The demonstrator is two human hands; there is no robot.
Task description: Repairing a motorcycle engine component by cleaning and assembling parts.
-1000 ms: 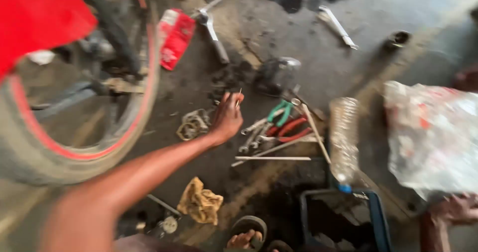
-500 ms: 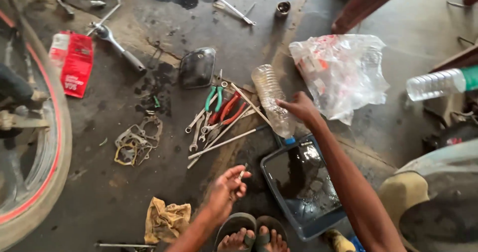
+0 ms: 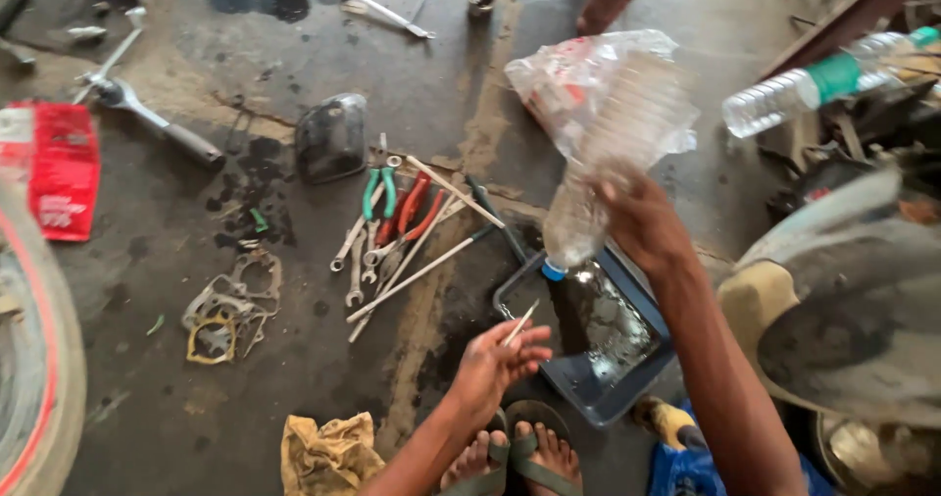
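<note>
here, right hand (image 3: 642, 223) raised over the dark oil tray (image 3: 627, 383), fingers clenched around a clear plastic bottle (image 3: 588, 202) tipped cap-down, blue cap just above the tray's near rim. left hand (image 3: 495, 364) lower, beside the tray, fingers pinching a thin pale rod (image 3: 520, 322). spread on the stained floor (image 3: 294, 427) to the left: pliers and spanners (image 3: 392, 222), loose gaskets (image 3: 230, 310), a yellow rag (image 3: 328, 452). sandalled feet (image 3: 515, 457) below.

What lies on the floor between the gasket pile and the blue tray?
In the head view, a cluster of hand tools, wrenches, pliers and thin rods, lies between the gasket pile and the blue tray.
</note>
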